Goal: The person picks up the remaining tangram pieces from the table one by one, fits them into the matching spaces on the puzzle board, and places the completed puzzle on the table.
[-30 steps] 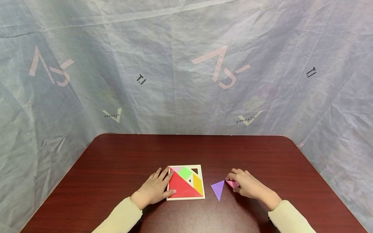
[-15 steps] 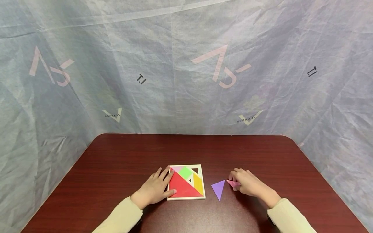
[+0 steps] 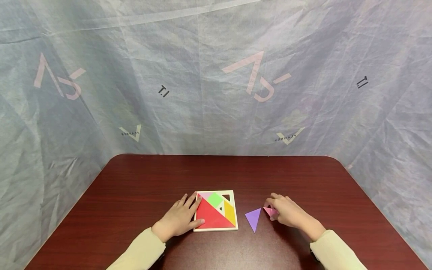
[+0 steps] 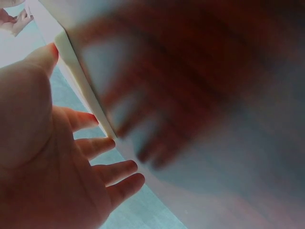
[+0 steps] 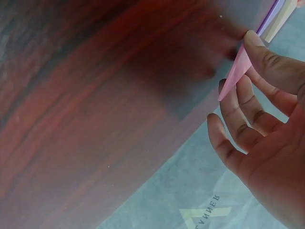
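My left hand [image 3: 179,219] rests with spread fingers on the left edge of a square tangram tray [image 3: 216,230], thumb and fingertips over the large red area [image 3: 210,217]. Also in the tray lie a green square [image 3: 214,200], a yellow piece [image 3: 229,213] and a partly covered light pink piece [image 3: 204,195]. Two dark triangular openings show in it. On the right, my right hand [image 3: 285,210] pinches a pink triangle [image 3: 270,212] between thumb and fingers; the right wrist view shows this pink triangle [image 5: 238,71] tilted up. A purple triangle [image 3: 253,219] lies between tray and right hand.
The dark red wooden table [image 3: 216,172] has rounded far corners. Behind it and at both sides hangs a grey printed cloth [image 3: 202,112]. The table's glossy top reflects the hands in both wrist views.
The pink triangle has turned and shifted slightly in my right hand's fingers, a little away from the purple triangle. The left hand stays in place on the tray.
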{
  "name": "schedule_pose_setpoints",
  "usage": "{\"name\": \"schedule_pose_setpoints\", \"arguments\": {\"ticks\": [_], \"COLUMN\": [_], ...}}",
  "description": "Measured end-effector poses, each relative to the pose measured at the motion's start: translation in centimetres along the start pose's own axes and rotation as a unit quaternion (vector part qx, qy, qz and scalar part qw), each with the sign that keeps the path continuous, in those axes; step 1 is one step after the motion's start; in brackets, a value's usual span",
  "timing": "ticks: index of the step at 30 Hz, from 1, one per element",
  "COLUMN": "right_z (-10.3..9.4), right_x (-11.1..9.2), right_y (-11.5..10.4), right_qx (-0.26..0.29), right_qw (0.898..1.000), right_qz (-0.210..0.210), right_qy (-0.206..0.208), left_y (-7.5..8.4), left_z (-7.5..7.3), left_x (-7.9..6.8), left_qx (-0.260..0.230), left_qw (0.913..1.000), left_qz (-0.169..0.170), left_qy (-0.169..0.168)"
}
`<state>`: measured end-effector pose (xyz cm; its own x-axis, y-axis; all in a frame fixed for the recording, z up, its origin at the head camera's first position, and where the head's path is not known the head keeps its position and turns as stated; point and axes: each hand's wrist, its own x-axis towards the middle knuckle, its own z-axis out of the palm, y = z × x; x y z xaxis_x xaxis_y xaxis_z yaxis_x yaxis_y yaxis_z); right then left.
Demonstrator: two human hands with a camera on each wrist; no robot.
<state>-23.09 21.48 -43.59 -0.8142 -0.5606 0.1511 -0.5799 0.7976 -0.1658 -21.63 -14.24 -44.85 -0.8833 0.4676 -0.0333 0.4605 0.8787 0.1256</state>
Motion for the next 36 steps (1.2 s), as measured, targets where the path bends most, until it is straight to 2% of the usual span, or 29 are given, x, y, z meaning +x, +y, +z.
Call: {"name": "schedule_pose_setpoints", "arguments": {"ticks": [24,36], "right_z": [-0.13,0.07], "right_x": [0.10,0.16], "right_y": [0.09,0.24], "right_qx": [0.041,0.066], "right_qw": [0.997,0.993], "right_qz": [-0.059,-0.081], "right_qy": [0.033,0.053], "left_y": [0.29,0.07], "left_z": [-0.39,-0.03], "left_x": [-0.27,-0.12], "left_qx": [-0.002,-0.002], "left_qw": [1.0000,0.9999], "left_qz": [0.006,0.007], "left_qy": [0.004,0.009]}}
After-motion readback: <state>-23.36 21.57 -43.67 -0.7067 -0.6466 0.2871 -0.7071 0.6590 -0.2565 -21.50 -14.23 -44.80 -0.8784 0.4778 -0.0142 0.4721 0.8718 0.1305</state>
